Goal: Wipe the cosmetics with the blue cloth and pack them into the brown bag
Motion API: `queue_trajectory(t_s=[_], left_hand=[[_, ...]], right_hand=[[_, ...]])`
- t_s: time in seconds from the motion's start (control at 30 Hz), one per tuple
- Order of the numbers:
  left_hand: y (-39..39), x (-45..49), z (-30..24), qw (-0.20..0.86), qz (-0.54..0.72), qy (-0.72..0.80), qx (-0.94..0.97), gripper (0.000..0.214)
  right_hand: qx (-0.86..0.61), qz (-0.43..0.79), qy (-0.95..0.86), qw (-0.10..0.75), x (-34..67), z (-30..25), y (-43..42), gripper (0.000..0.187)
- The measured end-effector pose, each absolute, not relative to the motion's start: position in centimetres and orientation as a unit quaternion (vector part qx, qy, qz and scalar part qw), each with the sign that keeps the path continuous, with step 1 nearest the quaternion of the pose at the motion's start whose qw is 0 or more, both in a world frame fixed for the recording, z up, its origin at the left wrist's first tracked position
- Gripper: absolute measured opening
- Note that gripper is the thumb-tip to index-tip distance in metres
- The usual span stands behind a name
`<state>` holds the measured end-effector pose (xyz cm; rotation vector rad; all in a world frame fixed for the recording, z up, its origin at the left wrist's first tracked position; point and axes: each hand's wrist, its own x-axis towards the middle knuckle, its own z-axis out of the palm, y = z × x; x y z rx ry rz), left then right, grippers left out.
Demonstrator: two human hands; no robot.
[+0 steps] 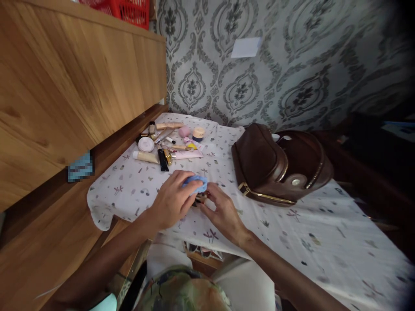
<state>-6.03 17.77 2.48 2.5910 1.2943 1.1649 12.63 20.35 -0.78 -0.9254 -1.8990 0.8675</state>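
Observation:
My left hand (172,201) is closed on a folded blue cloth (199,183), which sticks out past the fingertips. Facing it, my right hand (226,212) pinches a small dark-and-beige item (201,198) between thumb and fingers. The cloth is right above that item, though whether they touch I cannot tell. Most of the item is hidden by my fingers, so its kind does not show. Both hands are low over the near part of a white patterned cloth (136,190) that covers the table.
Cosmetics lie farther back: a black tube (162,159), a cream tube (146,157), a pink tube (187,154), a round white container (146,144), a jar (198,134) and a pink sponge (184,131). A brown leather bag (259,160) lies right. A wooden cabinet (97,73) borders the left.

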Motion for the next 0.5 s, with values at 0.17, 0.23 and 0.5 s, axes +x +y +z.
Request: queue_trajectory(t_s=[0.17, 0.23, 0.5], left_hand=[[17.9, -7.1, 2.1, 0.06, 0.346, 0.447, 0.823, 0.025], [17.7, -8.1, 1.2, 0.112, 0.383, 0.467, 0.789, 0.025], [16.6, -8.3, -2.3, 0.345, 0.498, 0.551, 0.574, 0.023]], right_hand=[[-0.352, 0.301, -0.79, 0.401, 13.2, -0.3, 19.8, 0.019], [-0.349, 0.292, -0.796, 0.399, 13.4, -0.5, 19.8, 0.017], [-0.382, 0.267, -0.821, 0.329, 13.6, 0.2, 21.1, 0.027]])
